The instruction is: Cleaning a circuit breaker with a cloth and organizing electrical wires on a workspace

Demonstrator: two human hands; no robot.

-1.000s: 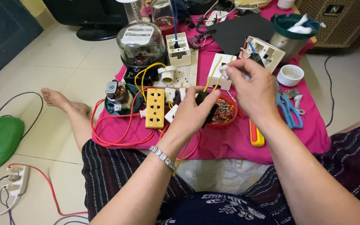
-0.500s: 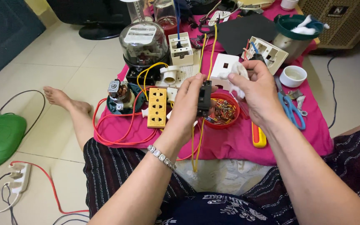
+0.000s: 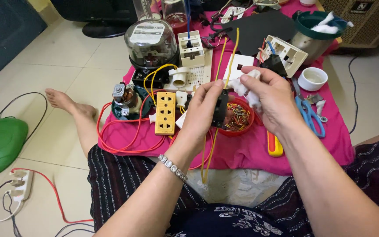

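Over the pink cloth [image 3: 312, 149], left hand [image 3: 205, 112] pinched a black part [image 3: 220, 108] steady on yellow wires [image 3: 224, 61] while right hand [image 3: 270, 98] fingers gripped white cotton [image 3: 241, 86], probably for wiping.

One head-worn camera looks steeply down, close over the pink cloth [image 3: 251, 151].

Both bare forearms are extended forward from the lower edge, converging. The left hand [image 3: 205, 107], a beaded metal bracelet [image 3: 172, 167] worn at its wrist, is curled closed, thumb raised. The right hand [image 3: 270, 98] is pinched shut, fingers bent inward.
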